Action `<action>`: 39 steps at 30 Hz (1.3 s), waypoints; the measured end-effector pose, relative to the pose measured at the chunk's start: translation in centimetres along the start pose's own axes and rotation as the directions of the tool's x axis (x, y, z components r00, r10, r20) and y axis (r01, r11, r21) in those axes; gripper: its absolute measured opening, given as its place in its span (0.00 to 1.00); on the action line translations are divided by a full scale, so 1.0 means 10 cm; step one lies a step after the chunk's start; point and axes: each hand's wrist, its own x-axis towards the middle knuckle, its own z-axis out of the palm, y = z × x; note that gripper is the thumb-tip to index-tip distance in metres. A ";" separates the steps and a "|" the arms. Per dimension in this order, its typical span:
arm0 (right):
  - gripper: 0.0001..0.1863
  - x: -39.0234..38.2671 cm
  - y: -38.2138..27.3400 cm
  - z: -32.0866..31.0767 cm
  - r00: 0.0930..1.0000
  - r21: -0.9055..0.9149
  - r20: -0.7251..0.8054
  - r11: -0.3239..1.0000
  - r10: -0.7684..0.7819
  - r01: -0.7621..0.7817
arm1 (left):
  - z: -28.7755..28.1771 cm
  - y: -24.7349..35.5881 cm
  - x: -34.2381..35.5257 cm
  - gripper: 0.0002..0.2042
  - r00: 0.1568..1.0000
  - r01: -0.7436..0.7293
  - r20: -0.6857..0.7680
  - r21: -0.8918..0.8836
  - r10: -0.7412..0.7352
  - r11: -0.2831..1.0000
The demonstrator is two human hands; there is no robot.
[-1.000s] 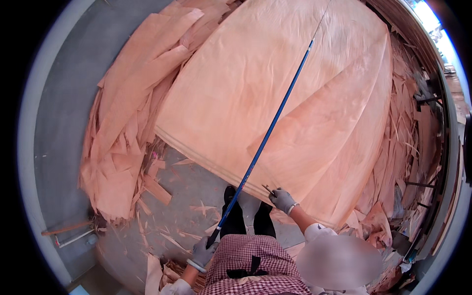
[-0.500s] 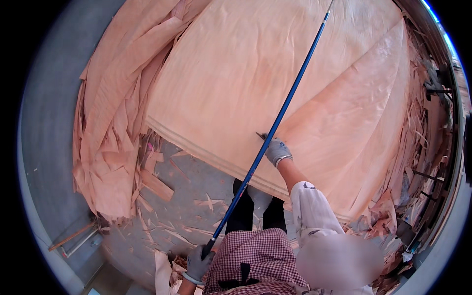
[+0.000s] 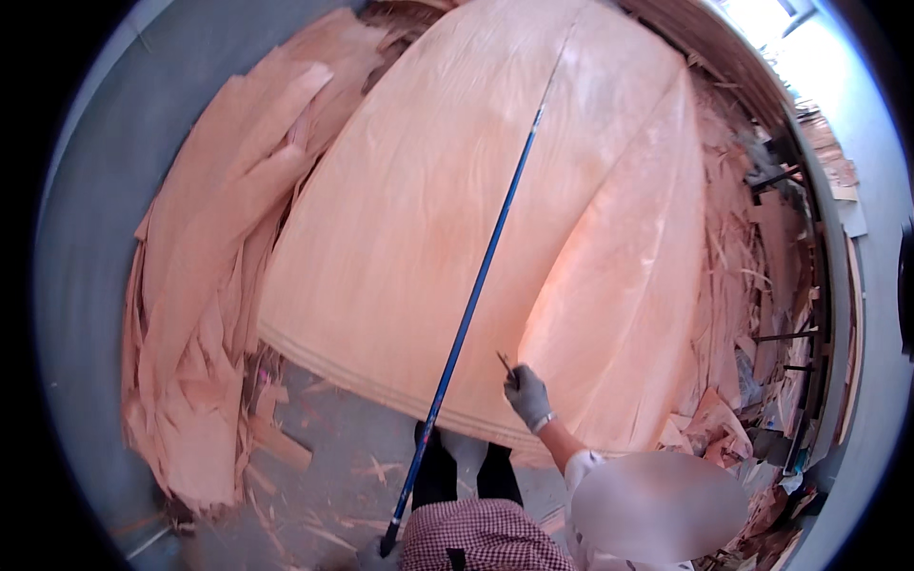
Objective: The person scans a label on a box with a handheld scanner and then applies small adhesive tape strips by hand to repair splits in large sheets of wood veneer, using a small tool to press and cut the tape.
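Bearing blurred markings (image 3: 432, 413), the blue pole (image 3: 473, 295) meets the left hand (image 3: 375, 556).

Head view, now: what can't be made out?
All in the head view:
- Left hand: partly cut off by the lower edge; finger placement on the blue pole unclear.
- Dark tool in the right hand: too small and blurred to identify.
- Pole's far tip: too thin to trace.
- Right sleeve: mostly hidden by a blurred oval patch.
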 end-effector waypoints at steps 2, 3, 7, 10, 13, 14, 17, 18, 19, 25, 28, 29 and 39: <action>0.15 -0.29 -0.08 -0.45 0.998 0.078 -0.032 0.995 0.061 -0.058 | 0.02 0.13 -0.09 0.16 0.999 -0.037 -0.007 0.001 0.037 0.999; 0.17 -0.42 -0.12 -0.67 0.996 0.071 -0.083 0.997 0.044 -0.038 | 0.04 0.20 -0.12 0.16 0.999 -0.053 -0.014 0.000 0.053 0.999; 0.21 -0.89 -0.23 -1.55 0.957 0.191 -0.084 0.947 0.277 -0.257 | 0.09 0.39 -0.32 0.17 0.997 -0.068 -0.040 0.020 0.068 0.998; 0.20 -1.22 -0.17 -2.05 0.930 0.435 -0.070 0.850 0.362 -0.298 | 0.17 0.48 -0.50 0.17 0.996 -0.059 -0.063 0.039 0.061 0.998; 0.18 -1.45 -0.06 -2.48 0.905 0.642 0.075 0.674 0.420 -0.366 | 0.31 0.56 -0.65 0.17 0.995 -0.047 -0.080 0.044 0.051 0.998; 0.17 -1.57 -0.04 -2.64 0.898 0.681 0.093 0.630 0.429 -0.372 | 0.39 0.59 -0.69 0.17 0.995 -0.056 -0.084 0.048 0.060 0.997; 0.16 -1.83 -0.01 -3.12 0.900 0.741 0.158 0.554 0.405 -0.380 | 0.66 0.73 -0.72 0.17 0.960 -0.240 -0.124 0.105 0.253 0.965; 0.16 -1.90 -0.02 -3.26 0.907 0.753 0.166 0.544 0.387 -0.370 | 0.76 0.80 -0.72 0.18 0.919 -0.345 -0.148 0.147 0.366 0.927; 0.16 -1.97 -0.03 -3.38 0.918 0.772 0.158 0.535 0.364 -0.345 | 0.85 0.88 -0.69 0.18 0.868 -0.440 -0.161 0.192 0.470 0.877; 0.18 -2.14 -0.12 -3.81 0.969 0.696 0.167 0.673 0.184 -0.248 | 1.23 1.47 -0.69 0.21 0.984 -0.178 -0.014 -0.073 0.177 0.981; 0.20 -2.08 -0.22 -3.81 0.980 0.653 0.185 0.735 0.077 -0.181 | 1.42 1.68 -0.69 0.22 0.965 -0.248 0.055 -0.129 0.256 0.960; 0.21 -2.03 -0.28 -3.80 0.986 0.643 0.164 0.755 0.029 -0.129 | 1.48 1.71 -0.68 0.22 0.948 -0.310 0.038 -0.101 0.315 0.945; 0.20 -0.97 -1.39 -3.17 0.911 0.316 0.306 0.932 -0.278 0.178 | 1.78 1.59 -0.29 0.22 0.861 -0.489 0.317 0.301 0.398 0.819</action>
